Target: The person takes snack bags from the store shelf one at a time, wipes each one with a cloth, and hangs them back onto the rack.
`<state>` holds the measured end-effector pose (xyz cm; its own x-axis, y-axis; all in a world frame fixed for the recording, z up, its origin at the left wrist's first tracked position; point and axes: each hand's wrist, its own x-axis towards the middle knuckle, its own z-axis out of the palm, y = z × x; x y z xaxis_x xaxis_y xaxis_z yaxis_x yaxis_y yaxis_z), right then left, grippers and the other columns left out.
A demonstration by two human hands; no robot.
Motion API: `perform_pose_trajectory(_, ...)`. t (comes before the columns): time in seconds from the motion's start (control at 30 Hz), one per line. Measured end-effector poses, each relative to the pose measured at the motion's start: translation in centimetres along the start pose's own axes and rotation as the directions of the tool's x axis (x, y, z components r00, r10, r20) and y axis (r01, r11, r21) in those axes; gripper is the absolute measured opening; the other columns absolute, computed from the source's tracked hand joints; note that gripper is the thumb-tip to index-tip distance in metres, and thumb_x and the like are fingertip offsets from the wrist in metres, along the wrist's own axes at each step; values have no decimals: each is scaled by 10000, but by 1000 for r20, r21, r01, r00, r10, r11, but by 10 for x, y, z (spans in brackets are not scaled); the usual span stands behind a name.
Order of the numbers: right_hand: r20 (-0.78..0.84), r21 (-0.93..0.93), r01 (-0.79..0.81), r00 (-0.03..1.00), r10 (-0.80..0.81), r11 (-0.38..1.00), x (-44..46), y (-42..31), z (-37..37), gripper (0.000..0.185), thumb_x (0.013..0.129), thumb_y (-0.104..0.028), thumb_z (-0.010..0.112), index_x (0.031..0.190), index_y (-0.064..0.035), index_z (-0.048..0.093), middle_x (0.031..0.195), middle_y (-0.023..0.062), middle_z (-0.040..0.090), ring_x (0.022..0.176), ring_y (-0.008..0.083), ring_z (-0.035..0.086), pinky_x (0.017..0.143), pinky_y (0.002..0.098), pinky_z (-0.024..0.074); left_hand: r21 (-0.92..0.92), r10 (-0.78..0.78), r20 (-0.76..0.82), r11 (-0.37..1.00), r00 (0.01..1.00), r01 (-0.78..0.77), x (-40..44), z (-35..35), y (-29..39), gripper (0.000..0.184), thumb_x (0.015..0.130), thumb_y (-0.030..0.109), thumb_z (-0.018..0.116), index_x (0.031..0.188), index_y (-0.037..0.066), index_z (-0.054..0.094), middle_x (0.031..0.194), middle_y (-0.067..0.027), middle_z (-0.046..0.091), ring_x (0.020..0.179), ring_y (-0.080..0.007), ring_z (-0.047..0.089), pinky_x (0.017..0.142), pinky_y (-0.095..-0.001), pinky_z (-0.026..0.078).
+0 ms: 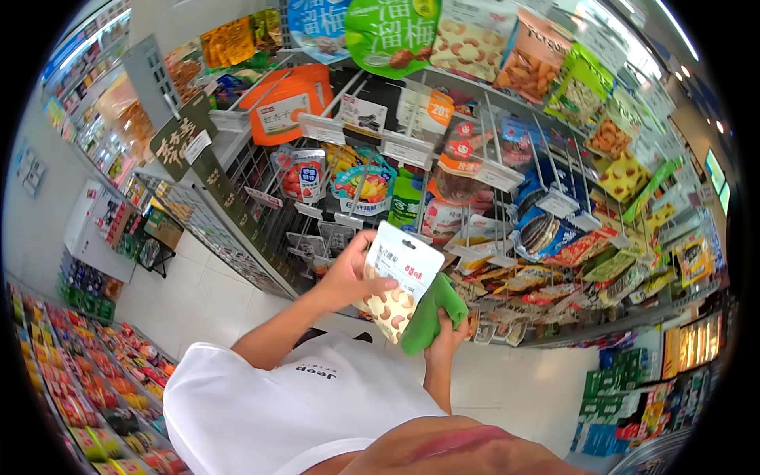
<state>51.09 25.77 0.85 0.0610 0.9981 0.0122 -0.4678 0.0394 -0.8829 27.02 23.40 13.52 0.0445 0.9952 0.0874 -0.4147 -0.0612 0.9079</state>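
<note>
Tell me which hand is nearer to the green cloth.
Right: the right hand grips the green cloth, while the left hand holds the cashew bag, apart from the cloth.

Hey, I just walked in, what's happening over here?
A person in a white Jeep T-shirt is at a store's snack display rack. Their left hand holds a cashew pouch, tilted, with its printed front facing up toward the camera. Their right hand grips a green cloth, bunched by the pouch's lower right edge; whether it's pressing on the pouch is unclear. The pouch is held off the rack, in front of other hanging snack bags.
</note>
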Motion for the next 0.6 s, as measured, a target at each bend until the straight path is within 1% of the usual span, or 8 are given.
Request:
perform_pose_trajectory(0.1, -51, -5, -44, 998, 43, 999, -1, -20, 6, 340, 955, 3, 648, 1294, 2, 626, 1173, 67, 668, 1016, 163, 654, 861, 317, 549, 200, 239, 44, 949, 970, -243, 15, 5, 57, 921, 814, -24, 825, 1527, 100, 256, 1294, -179, 652, 1184, -205, 660, 957, -378, 565)
perform_pose_trajectory(0.17, -73, -37, -41, 997, 39, 998, 4, -13, -5, 328, 960, -9, 649, 1288, -9, 629, 1136, 58, 676, 977, 158, 660, 818, 313, 553, 174, 470, 63, 864, 881, -473, 31, 27, 103, 988, 812, 3, 839, 1561, 128, 206, 1217, -195, 690, 1136, -218, 688, 932, -383, 578)
perform_pose_trajectory(0.3, -71, -49, -32, 997, 29, 998, 9, -18, -5, 303, 963, -24, 656, 1266, -22, 639, 1121, 53, 683, 942, 154, 662, 779, 311, 551, 344, 619, 153, 698, 771, -629, 77, 33, 158, 1041, 809, 15, 842, 1578, 151, 154, 1240, -227, 660, 1006, -235, 730, 886, -368, 594)
perform_pose_trajectory(0.33, -65, -52, -39, 997, 36, 998, 10, -19, -2, 298, 963, -27, 657, 1261, -20, 639, 1117, 54, 685, 936, 154, 664, 774, 310, 550, 272, 603, 135, 741, 786, -614, 85, 39, 169, 918, 814, 101, 862, 1540, 136, 301, 1279, -193, 639, 1071, -226, 706, 925, -365, 573)
perform_pose_trajectory(0.4, -55, -59, -54, 997, 51, 997, 12, -22, 1, 288, 964, -32, 658, 1251, -15, 641, 1109, 57, 688, 924, 155, 667, 763, 309, 549, 499, 692, 251, 507, 677, -703, 117, 31, 183, 823, 846, 115, 839, 1515, 105, 359, 1249, -159, 659, 1076, -200, 700, 922, -353, 580)
perform_pose_trajectory(0.47, -21, -87, -57, 998, 55, 995, 16, -14, -4, 317, 958, -35, 646, 1274, -18, 618, 1138, 74, 678, 954, 188, 673, 777, 337, 568, 626, 806, 346, 183, 481, -758, 139, 37, 194, 584, 896, 225, 806, 1383, 51, 535, 1235, -114, 673, 1088, -167, 690, 937, -334, 578)
perform_pose_trajectory(0.57, 13, -114, -70, 997, 72, 991, 19, -9, -4, 326, 956, -38, 640, 1280, -20, 615, 1149, 82, 673, 967, 200, 676, 783, 346, 575, 639, 857, 382, 25, 346, -769, 161, 47, 205, 654, 838, 312, 830, 1414, 138, 573, 1417, -123, 593, 1295, -241, 590, 1074, -383, 474)
perform_pose_trajectory(0.6, 21, -122, -77, 997, 80, 990, 19, -8, -3, 323, 956, -38, 640, 1277, -20, 618, 1148, 81, 674, 966, 199, 675, 783, 344, 573, 624, 870, 382, 6, 312, -782, 162, 53, 210, 611, 854, 307, 825, 1371, 73, 601, 1364, -149, 637, 1219, -241, 648, 1032, -362, 512)
